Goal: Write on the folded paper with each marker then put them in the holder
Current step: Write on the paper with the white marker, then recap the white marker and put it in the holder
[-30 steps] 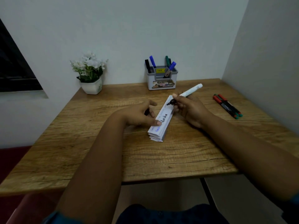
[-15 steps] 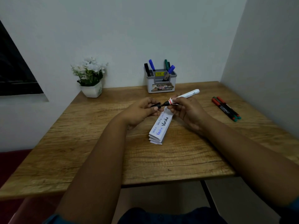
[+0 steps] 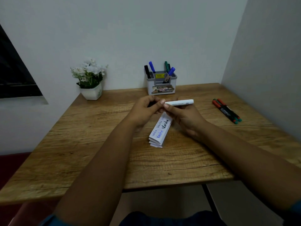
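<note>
Holder (image 3: pixel 162 86) with four markers (image 3: pixel 170 74) upright; both hands' grip, left (image 3: pixel 143 110) and right (image 3: pixel 185 116), around white marker (image 3: pixel 180 102).

"Varsha" is handwritten several times on the folded paper (image 3: pixel 160 129), in black, blue and thinner ink. A "CE" mark is printed on the white marker (image 3: pixel 180 102). "OPL" is read on the holder (image 3: pixel 161 85); its yellow sticker is illegible.
</note>
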